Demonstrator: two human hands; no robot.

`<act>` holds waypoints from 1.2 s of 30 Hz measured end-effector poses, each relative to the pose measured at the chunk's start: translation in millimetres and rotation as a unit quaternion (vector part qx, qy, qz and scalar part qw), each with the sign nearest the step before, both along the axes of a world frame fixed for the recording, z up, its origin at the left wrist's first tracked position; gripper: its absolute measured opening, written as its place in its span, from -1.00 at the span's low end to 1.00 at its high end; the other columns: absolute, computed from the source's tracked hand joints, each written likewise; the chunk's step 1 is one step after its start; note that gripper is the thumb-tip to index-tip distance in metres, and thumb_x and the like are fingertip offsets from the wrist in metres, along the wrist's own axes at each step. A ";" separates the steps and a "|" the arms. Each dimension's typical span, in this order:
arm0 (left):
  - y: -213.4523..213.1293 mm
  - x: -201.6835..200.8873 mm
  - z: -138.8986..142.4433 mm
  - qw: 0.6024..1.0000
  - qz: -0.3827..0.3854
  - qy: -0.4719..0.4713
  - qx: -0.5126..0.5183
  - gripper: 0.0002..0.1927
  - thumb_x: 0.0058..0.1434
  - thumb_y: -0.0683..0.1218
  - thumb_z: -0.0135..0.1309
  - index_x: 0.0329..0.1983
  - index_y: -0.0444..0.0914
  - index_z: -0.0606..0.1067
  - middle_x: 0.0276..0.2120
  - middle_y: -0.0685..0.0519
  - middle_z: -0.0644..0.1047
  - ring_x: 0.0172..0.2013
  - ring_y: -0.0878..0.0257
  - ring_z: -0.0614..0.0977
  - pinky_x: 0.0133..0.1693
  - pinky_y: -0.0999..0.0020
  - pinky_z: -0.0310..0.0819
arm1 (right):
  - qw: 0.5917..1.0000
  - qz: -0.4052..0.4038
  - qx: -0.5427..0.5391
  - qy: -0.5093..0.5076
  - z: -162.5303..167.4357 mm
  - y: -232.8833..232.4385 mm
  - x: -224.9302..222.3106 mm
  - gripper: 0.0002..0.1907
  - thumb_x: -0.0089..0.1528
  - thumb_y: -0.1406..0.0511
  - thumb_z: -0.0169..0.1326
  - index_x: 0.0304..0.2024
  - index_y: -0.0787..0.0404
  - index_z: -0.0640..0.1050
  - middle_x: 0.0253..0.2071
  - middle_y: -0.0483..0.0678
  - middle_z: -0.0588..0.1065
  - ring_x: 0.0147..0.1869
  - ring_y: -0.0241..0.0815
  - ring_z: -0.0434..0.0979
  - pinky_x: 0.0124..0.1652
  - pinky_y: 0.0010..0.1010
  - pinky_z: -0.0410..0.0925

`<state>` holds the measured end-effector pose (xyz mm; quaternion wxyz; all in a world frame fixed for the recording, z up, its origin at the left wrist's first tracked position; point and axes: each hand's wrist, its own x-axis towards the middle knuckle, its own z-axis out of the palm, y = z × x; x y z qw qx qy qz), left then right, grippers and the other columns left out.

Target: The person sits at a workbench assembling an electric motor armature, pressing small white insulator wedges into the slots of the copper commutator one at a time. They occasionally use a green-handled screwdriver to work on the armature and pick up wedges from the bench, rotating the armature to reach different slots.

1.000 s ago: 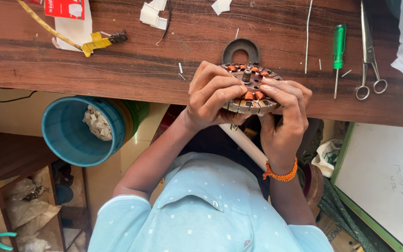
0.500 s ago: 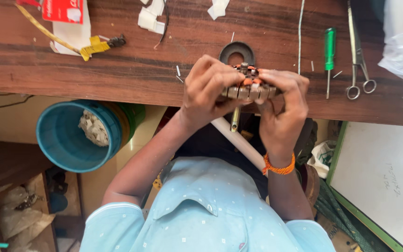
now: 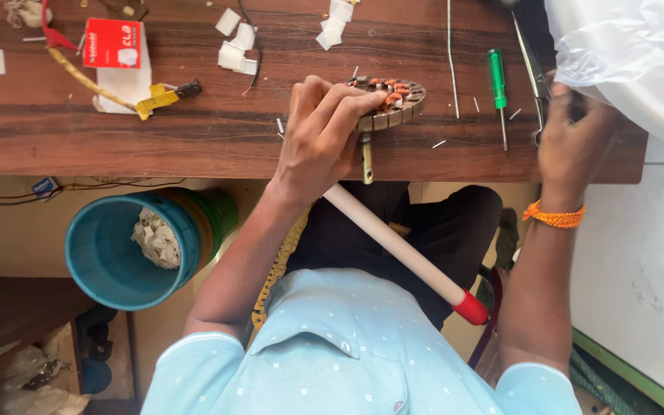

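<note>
My left hand [image 3: 320,134] grips a round motor stator with copper windings [image 3: 397,96], which rests near the front edge of the wooden bench [image 3: 117,138]. The stator's short shaft [image 3: 366,157] points toward me. My right hand [image 3: 574,142], with an orange band at the wrist, is blurred. It lies over the handles of the steel scissors [image 3: 528,54] at the right of the bench. Whether it grips them I cannot tell. A green screwdriver [image 3: 495,73] lies between the stator and the scissors.
A white rod with a red tip [image 3: 401,250] lies across my lap. A blue bucket of scraps [image 3: 117,246] stands below the bench on the left. On the bench are a red-and-white box [image 3: 117,46], a yellow-handled tool [image 3: 155,98], paper bits, and a clear plastic bag [image 3: 624,54] at far right.
My right hand has let go of the stator and moved right to the scissors. My left hand has set the stator down onto the bench edge.
</note>
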<state>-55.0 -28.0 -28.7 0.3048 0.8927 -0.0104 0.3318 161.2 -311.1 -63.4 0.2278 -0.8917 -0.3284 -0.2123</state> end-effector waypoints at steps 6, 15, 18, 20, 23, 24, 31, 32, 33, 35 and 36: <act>-10.6 6.6 -3.5 0.999 0.005 0.009 0.046 -0.47 0.22 -0.33 0.23 0.26 -0.19 0.47 0.05 0.10 0.55 0.00 0.13 0.47 0.09 0.17 0.30 | 0.984 0.018 -0.025 0.174 4.1 42.2 -39.5 -0.47 0.27 0.39 0.34 0.26 0.19 0.48 0.09 0.07 0.45 -0.06 0.02 0.53 -0.10 -0.14 0.38; 11.8 -11.1 10.5 0.994 -0.085 0.051 -0.048 -0.44 0.29 -0.09 0.34 0.31 -0.16 0.42 0.16 0.02 0.52 0.17 0.03 0.46 0.26 0.13 0.40 | 0.653 0.194 0.504 0.531 1.4 9.2 -83.6 -0.39 0.50 0.44 0.22 0.53 0.16 0.26 -0.03 -0.06 0.42 -0.03 -0.20 0.51 0.02 -0.30 0.53; 8.6 -10.5 14.7 0.993 -0.066 0.062 -0.069 -0.45 0.30 -0.12 0.33 0.32 -0.17 0.42 0.15 0.02 0.53 0.16 0.03 0.47 0.25 0.15 0.43 | 0.533 0.173 0.594 0.577 -10.7 -5.2 -110.3 -0.43 0.35 0.40 0.22 0.38 0.14 0.35 0.03 -0.02 0.47 0.08 -0.05 0.63 0.06 -0.20 0.57; 4.1 -6.9 15.8 0.994 -0.050 0.065 -0.070 -0.44 0.27 -0.12 0.33 0.31 -0.19 0.42 0.13 0.01 0.54 0.13 0.02 0.48 0.23 0.14 0.42 | 0.530 0.171 0.603 0.571 -21.0 -7.6 -127.2 -0.60 0.38 0.40 0.23 0.21 0.20 0.40 -0.01 -0.01 0.48 0.08 0.00 0.64 0.06 -0.19 0.57; -6.0 -3.1 13.7 0.996 -0.015 0.058 -0.066 -0.47 0.22 -0.12 0.35 0.23 -0.19 0.45 0.09 0.05 0.55 0.11 0.04 0.49 0.20 0.13 0.39 | 0.553 0.166 0.600 0.554 -26.5 -10.3 -146.4 -0.69 0.36 0.38 0.25 0.08 0.24 0.43 -0.01 0.00 0.48 0.08 0.02 0.65 0.09 -0.19 0.58; -7.8 -1.5 12.2 0.997 -0.006 0.058 -0.060 -0.50 0.21 -0.13 0.35 0.20 -0.18 0.46 0.08 0.08 0.56 0.11 0.06 0.50 0.21 0.13 0.38 | 0.564 0.166 0.598 0.545 -26.4 -8.2 -151.9 -0.69 0.35 0.38 0.26 0.06 0.24 0.43 -0.01 0.00 0.48 0.08 0.02 0.66 0.11 -0.19 0.59; -5.1 1.4 1.5 0.999 0.001 0.048 0.010 -0.52 0.17 -0.19 0.33 0.14 -0.18 0.45 0.13 0.12 0.54 0.13 0.11 0.51 0.12 0.15 0.32 | 0.693 0.168 0.544 0.443 10.9 24.8 -174.8 -0.70 0.34 0.46 0.28 0.00 0.31 0.42 0.01 0.07 0.49 0.04 -0.02 0.65 0.04 -0.23 0.59; -4.1 1.8 0.8 0.999 -0.003 0.043 0.016 -0.51 0.17 -0.19 0.33 0.15 -0.18 0.44 0.13 0.12 0.53 0.13 0.11 0.51 0.12 0.15 0.32 | 0.725 0.175 0.527 0.408 16.2 34.0 -175.9 -0.69 0.34 0.46 0.28 0.01 0.29 0.41 0.04 0.07 0.49 0.05 -0.01 0.67 0.04 -0.24 0.60; -2.9 1.9 0.4 0.999 -0.005 0.039 0.022 -0.50 0.17 -0.19 0.33 0.16 -0.19 0.44 0.14 0.12 0.53 0.12 0.11 0.50 0.12 0.15 0.33 | 0.755 0.181 0.509 0.372 20.3 43.8 -176.5 -0.69 0.34 0.45 0.27 0.01 0.27 0.40 0.07 0.07 0.48 0.05 0.00 0.68 0.04 -0.25 0.61; -1.3 1.9 -0.3 0.998 -0.001 0.039 0.040 -0.48 0.16 -0.17 0.33 0.17 -0.19 0.43 0.14 0.12 0.52 0.11 0.12 0.50 0.11 0.15 0.33 | 0.789 0.215 0.476 0.323 27.0 60.5 -175.6 -0.69 0.35 0.47 0.29 -0.01 0.29 0.40 0.03 0.08 0.48 0.09 0.02 0.66 0.08 -0.23 0.61; -1.4 1.8 -0.6 0.998 0.004 0.044 0.050 -0.48 0.16 -0.16 0.34 0.17 -0.18 0.43 0.14 0.12 0.52 0.09 0.12 0.50 0.10 0.16 0.33 | 0.805 0.230 0.457 0.300 29.4 66.8 -175.6 -0.70 0.36 0.48 0.29 -0.01 0.31 0.41 0.01 0.08 0.48 0.11 0.03 0.65 0.10 -0.23 0.61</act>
